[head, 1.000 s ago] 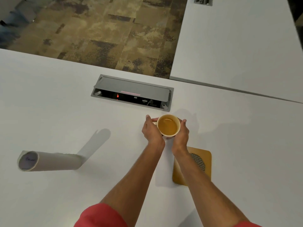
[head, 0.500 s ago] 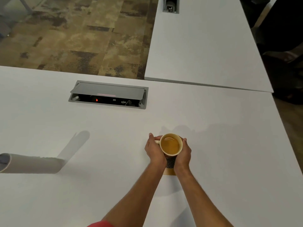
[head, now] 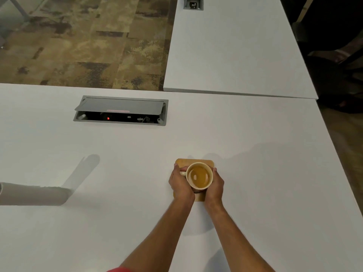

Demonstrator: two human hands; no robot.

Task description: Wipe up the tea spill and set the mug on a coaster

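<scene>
The mug (head: 199, 177) is over the coaster (head: 193, 162), cupped on both sides: the left hand (head: 181, 184) wraps its handle side and the right hand (head: 215, 183) presses the opposite wall, fingers curled round it. The coaster shows beyond the mug and as a corner between the wrists, so the mug is centred on it. Whether its base has touched down or hangs just above is hard to tell from this angle. The bench (head: 255, 173) around it looks dry, with no puddle or stain visible, so the wiping seems done. What is left, by my reckoning, is to seat the mug and let go. The mug holds amber tea nearly to the brim, level and calm. A paper-towel roll (head: 33, 194) lies on its side well to the left.
</scene>
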